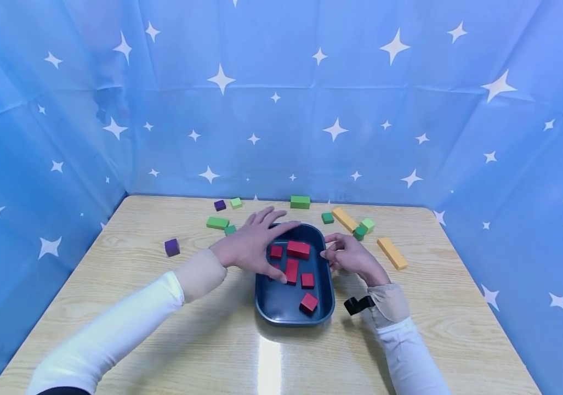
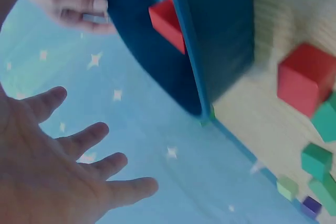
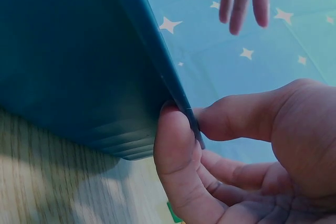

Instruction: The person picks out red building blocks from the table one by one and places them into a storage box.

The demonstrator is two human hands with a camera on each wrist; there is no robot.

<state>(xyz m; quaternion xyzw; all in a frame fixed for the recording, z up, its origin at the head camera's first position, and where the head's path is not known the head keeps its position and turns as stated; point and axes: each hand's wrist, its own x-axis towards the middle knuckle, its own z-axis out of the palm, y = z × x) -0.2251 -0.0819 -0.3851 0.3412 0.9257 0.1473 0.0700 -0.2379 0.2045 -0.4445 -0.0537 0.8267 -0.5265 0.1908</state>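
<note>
A dark blue tray (image 1: 281,310) stands mid-table with several red blocks inside, among them a longer block (image 1: 298,249) and a cube (image 1: 308,303). My right hand (image 1: 352,255) pinches the tray's right rim between thumb and fingers, as the right wrist view shows close up. Over the tray's left side hovers my left hand (image 1: 251,246), fingers spread and nothing held; it hides part of that side in the head view. The left wrist view has a red cube (image 2: 306,80) on the table outside the tray, near green blocks.
Left and behind the tray lie a purple cube (image 1: 172,247), a smaller purple block (image 1: 220,205) and green blocks (image 1: 217,223). A green block (image 1: 300,202) sits at the back edge. To the right are two orange planks (image 1: 392,253) and several green pieces (image 1: 328,218). Starry curtains (image 1: 281,109) enclose the table.
</note>
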